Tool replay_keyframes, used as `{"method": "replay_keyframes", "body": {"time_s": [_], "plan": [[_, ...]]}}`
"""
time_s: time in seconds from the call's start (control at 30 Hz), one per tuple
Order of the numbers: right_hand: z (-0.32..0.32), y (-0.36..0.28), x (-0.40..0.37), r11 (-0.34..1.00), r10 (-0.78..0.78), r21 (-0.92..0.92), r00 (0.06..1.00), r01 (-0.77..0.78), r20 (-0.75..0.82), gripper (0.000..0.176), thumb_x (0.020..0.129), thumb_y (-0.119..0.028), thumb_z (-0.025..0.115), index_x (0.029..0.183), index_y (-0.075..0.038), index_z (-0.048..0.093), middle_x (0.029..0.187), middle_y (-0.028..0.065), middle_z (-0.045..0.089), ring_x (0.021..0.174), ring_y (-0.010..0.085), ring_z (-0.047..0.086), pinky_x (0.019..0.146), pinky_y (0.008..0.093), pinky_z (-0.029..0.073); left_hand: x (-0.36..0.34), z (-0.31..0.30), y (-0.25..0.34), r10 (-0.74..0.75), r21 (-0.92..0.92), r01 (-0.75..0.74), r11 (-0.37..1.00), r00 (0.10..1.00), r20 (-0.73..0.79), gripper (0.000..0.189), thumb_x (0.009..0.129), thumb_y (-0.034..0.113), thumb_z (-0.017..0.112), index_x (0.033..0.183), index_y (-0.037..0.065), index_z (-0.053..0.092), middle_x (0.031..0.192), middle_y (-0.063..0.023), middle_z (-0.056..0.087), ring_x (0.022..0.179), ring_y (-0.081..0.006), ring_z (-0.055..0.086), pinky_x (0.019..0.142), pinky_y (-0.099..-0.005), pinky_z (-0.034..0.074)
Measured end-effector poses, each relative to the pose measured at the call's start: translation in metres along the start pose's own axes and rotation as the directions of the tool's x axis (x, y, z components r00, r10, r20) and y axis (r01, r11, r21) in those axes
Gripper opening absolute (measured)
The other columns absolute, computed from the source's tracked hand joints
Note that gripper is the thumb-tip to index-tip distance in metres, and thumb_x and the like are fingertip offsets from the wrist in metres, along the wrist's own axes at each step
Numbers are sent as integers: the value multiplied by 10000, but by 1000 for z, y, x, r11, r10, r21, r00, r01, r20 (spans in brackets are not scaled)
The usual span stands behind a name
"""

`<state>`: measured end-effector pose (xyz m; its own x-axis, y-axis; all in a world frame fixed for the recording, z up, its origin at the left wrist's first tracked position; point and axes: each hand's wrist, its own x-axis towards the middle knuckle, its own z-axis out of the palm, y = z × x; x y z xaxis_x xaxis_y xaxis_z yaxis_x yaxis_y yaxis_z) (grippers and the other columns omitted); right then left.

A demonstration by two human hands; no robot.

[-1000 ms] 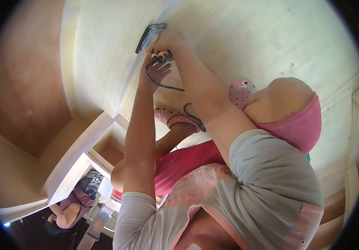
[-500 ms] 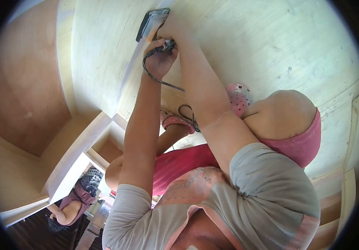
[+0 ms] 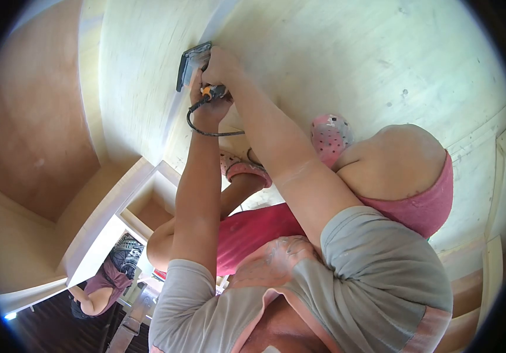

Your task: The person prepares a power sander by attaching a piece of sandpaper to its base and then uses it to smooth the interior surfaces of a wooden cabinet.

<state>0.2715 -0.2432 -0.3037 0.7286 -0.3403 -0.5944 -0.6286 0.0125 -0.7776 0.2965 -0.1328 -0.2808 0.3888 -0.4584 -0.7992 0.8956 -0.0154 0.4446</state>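
An electric sander (image 3: 196, 59) with a flat dark pad and a dusty grey body lies against the pale wooden panel (image 3: 141, 70), near the seam where two surfaces meet. My right hand (image 3: 222, 66) is wrapped over its body, and most of those fingers are hidden. Below it, my left hand (image 3: 211, 109) grips the sander's rear end, where an orange part shows and the black cord (image 3: 189, 120) comes out. The cord loops down past my left wrist and goes behind my right forearm.
My feet in pink clogs (image 3: 330, 138) rest on the pale wooden surface beneath me. A wooden frame with open compartments (image 3: 153, 203) stands at the lower left. Beyond it, another person (image 3: 106, 282) is seen. More wooden framing (image 3: 491, 270) is at the right.
Both hands have moved the sander down and to the left along the seam, toward me. The cord loop has shifted with it.
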Motion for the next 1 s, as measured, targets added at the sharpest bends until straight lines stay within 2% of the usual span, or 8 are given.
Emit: {"method": "replay_keyframes", "body": {"time_s": [0.27, 0.43, 0.57, 0.63, 0.77, 0.83, 0.93, 1.0], "plan": [[-21, 0, -3, 999, 23, -20, 985, -26, -169, 539, 678, -321, 692, 1108, -24, 564, 1063, 140, 645, 1053, 296, 598, 907, 392, 457, 11, 34, 11, 20, 147, -21, 989, 1000, 9, 391, 824, 430, 606, 1072, 128, 589, 1029, -79, 617, 920, -256, 572, 791, -451, 451], [-63, 7, 6, 1000, 21, -1, 954, -23, -299, 419, 683, -326, 685, 988, -41, 649, 1005, 147, 662, 977, 294, 632, 848, 392, 492, 46, 64, 16, -141, 230, 117, 966, 986, 90, 409, 809, 418, 627, 1085, 120, 578, 1034, -85, 611, 946, -264, 565, 831, -468, 443], [-95, 10, 8, 1000, 17, -9, 954, -21, -298, 536, 658, -276, 670, 1132, -39, 590, 1072, 182, 632, 1003, 316, 612, 872, 385, 487, 52, 101, 6, -107, 271, 92, 958, 993, 41, 416, 803, 409, 636, 1095, 119, 573, 1047, -88, 606, 954, -268, 564, 835, -472, 441], [-103, 11, 9, 997, -76, -28, 794, 74, -603, 352, 622, -205, 738, 855, 47, 661, 732, 199, 660, 692, 249, 677, 649, 315, 550, 63, 108, 3, -94, 269, 60, 961, 989, 118, 439, 775, 420, 663, 1092, 129, 574, 1065, -85, 600, 974, -267, 556, 849, -474, 421], [-116, 19, 13, 993, -115, -80, 807, 84, -579, 290, 669, -186, 675, 857, 33, 651, 681, 157, 645, 600, 202, 647, 557, 300, 531, 71, 116, -1, -94, 260, 98, 961, 995, -27, 453, 744, 416, 692, 1091, 148, 576, 1082, -75, 596, 996, -256, 549, 865, -468, 403], [-121, 20, 10, 1000, 1, 11, 988, 1, -153, 552, 664, -284, 660, 1154, -44, 579, 1094, 183, 626, 1004, 309, 614, 870, 382, 487, 66, 116, -5, 6, 299, 74, 951, 966, -258, 319, 826, 381, 600, 982, 102, 602, 956, -62, 625, 815, -222, 603, 720, -376, 499], [-100, 18, 6, 999, 15, 49, 998, -12, -62, 502, 710, -272, 610, 1150, -34, 578, 1082, 188, 631, 1019, 310, 608, 878, 386, 481, 71, 88, -3, -50, 178, 99, 979, 965, -258, 383, 727, 371, 713, 1030, 163, 607, 999, -44, 624, 947, -210, 573, 805, -436, 436], [-78, 11, 2, 991, 90, 108, 988, -77, -122, 416, 723, -260, 609, 1062, -18, 619, 1078, 193, 629, 1039, 332, 593, 868, 415, 485, 59, 87, -5, -17, 127, 44, 991, 978, -206, 327, 754, 353, 688, 997, 147, 611, 941, -45, 632, 886, -204, 589, 752, -415, 461]]}}
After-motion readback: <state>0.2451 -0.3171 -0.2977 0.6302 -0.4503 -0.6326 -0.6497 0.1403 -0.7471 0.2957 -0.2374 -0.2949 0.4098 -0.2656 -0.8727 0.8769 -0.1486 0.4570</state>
